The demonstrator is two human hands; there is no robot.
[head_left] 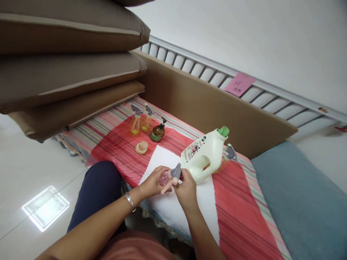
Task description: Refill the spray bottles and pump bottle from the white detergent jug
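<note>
Over the near edge of a white cloth (165, 157), my left hand (153, 182) is closed around the clear pinkish body of a small spray bottle (163, 178). My right hand (187, 189) pinches the bottle's grey and peach trigger head (176, 171); I cannot tell whether the head is screwed on. Just beyond my right hand stands a big pale green jug (208, 150) with a handle, a printed label and an uncapped green spout. A round cream cap (141, 147) lies on the red sheet to the left.
Two yellowish spray bottles (135, 125) and a brown pump bottle (157, 133) stand at the back left. Partly behind the jug is another spray bottle (230, 153). Stacked brown cushions (73, 72) overhang the left side. A brown board (206, 94) and blue cushion (295, 195) border the back and right.
</note>
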